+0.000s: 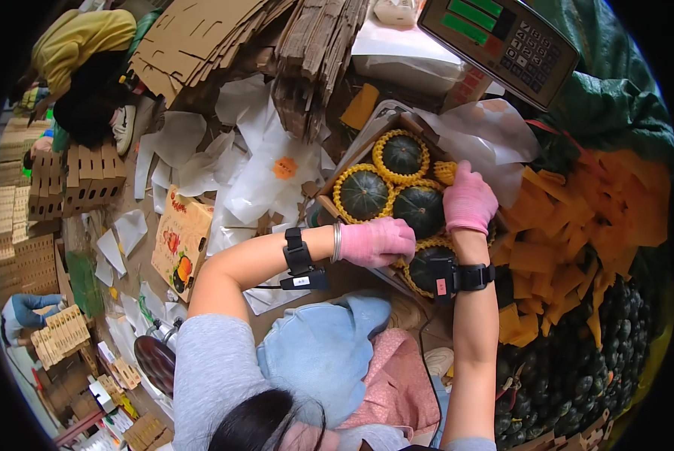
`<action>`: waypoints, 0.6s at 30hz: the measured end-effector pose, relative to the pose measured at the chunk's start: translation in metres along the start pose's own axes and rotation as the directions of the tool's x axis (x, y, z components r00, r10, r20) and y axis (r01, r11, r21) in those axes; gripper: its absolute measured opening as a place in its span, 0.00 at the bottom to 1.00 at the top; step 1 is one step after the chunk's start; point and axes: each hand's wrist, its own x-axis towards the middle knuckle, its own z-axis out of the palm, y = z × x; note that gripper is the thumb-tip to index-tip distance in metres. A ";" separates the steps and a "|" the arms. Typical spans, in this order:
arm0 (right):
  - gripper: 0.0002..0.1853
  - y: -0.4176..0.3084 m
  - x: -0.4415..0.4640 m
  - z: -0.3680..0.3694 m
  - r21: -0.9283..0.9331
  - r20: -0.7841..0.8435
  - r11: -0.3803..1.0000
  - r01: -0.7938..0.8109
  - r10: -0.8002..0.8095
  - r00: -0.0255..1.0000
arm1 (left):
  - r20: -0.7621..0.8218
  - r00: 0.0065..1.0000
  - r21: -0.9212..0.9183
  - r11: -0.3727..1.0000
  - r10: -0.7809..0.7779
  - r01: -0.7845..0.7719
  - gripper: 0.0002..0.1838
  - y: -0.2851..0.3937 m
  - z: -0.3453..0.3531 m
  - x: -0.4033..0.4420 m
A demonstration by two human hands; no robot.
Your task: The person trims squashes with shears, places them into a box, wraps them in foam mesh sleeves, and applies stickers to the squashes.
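Note:
Dark green pumpkins point(363, 193) in yellow foam nets fill much of a cardboard box point(347, 163) in front of me. My left hand point(378, 242), in a pink glove, is at the box's near side with its fingers curled down beside the nearest pumpkin point(427, 269). Whatever those fingers hold is hidden under them. My right hand point(470, 201), also pink-gloved, is over the box's right side. Its fingers are closed against a bunched yellow foam net point(445, 173), and the glove hides what lies beneath. Another netted pumpkin point(418, 209) sits between the hands.
A scale point(500, 46) stands beyond the box, with translucent wrapping point(487, 135) beside it. Orange sheets point(577, 233) and a heap of dark pumpkins point(585, 368) lie right. Flat cardboard point(202, 37) and a printed carton point(179, 244) are left. A person in yellow point(85, 45) bends over.

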 end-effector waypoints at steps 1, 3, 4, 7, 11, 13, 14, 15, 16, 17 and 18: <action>0.06 0.000 -0.002 0.001 -0.014 -0.033 1.000 0.001 -0.002 0.999 | 0.001 1.000 0.034 0.999 -0.027 0.027 0.08 0.000 0.001 -0.001; 0.04 0.000 0.001 0.007 -0.048 -0.076 0.999 0.017 -0.020 0.997 | -0.001 0.997 0.101 0.992 -0.073 0.073 0.09 0.005 0.005 0.002; 0.04 -0.002 0.005 0.016 -0.066 -0.079 0.997 0.033 -0.038 0.996 | -0.024 0.997 0.186 0.980 -0.069 0.072 0.09 0.008 0.008 0.004; 0.03 0.003 0.006 0.023 -0.083 -0.116 0.987 0.137 -0.146 0.982 | -0.166 0.986 0.462 0.884 0.014 0.065 0.10 0.022 0.007 0.010; 0.09 0.008 -0.009 0.017 -0.167 -0.268 0.948 0.271 -0.308 0.913 | -0.237 0.969 0.549 0.832 0.064 0.079 0.16 0.031 -0.022 0.001; 0.20 0.014 -0.007 0.030 -0.051 -0.253 0.937 0.345 -0.346 0.903 | -0.506 0.844 0.613 0.764 0.180 0.204 0.15 0.026 -0.042 -0.020; 0.24 0.015 -0.008 0.032 0.070 -0.260 0.920 0.386 -0.357 0.897 | -0.626 0.756 0.604 0.733 0.192 0.314 0.16 0.019 -0.049 -0.036; 0.28 0.016 -0.010 0.033 0.186 -0.273 0.888 0.420 -0.364 0.891 | -0.761 0.638 0.483 0.757 0.114 0.440 0.18 0.017 -0.057 -0.051; 0.31 0.020 -0.011 0.034 0.295 -0.288 0.843 0.450 -0.370 0.883 | -0.868 0.495 0.341 0.768 0.036 0.542 0.20 0.015 -0.066 -0.067; 0.37 0.028 -0.011 0.035 0.433 -0.261 0.781 0.451 -0.370 0.892 | -0.915 0.395 0.256 0.641 -0.080 0.723 0.28 -0.005 -0.069 -0.095; 0.36 0.030 -0.016 0.029 0.493 -0.320 0.735 0.467 -0.346 0.882 | -0.949 0.264 0.153 0.477 -0.175 0.865 0.37 -0.024 -0.068 -0.121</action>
